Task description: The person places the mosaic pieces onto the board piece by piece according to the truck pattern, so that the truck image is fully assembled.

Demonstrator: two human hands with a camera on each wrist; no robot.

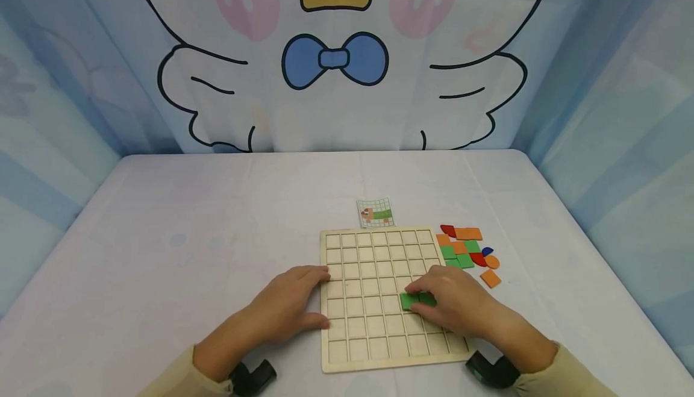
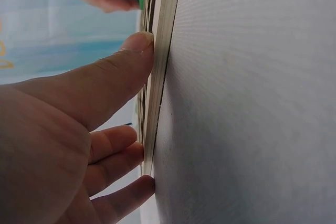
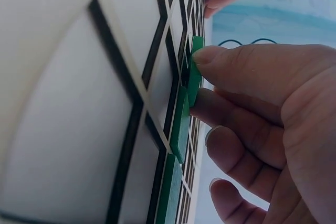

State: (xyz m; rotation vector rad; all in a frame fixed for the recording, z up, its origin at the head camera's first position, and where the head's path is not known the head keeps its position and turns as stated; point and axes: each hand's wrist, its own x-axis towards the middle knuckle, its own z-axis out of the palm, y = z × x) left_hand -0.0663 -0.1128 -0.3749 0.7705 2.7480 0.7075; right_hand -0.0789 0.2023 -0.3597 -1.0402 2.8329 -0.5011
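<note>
A pale wooden grid board lies on the table. My left hand rests along its left edge, thumb and fingertips touching the side, fingers loosely extended. Over the lower right part of the board, my right hand pinches a green square tile between thumb and finger. That tile looks slightly tilted above the grid in the right wrist view. Two more green tiles sit in a row beside it on the board. My right hand partly covers this row in the head view.
Right of the board lie loose tiles: orange rectangle, orange square, green squares, red pieces, an orange round piece and a blue half-round. A small picture card lies behind the board.
</note>
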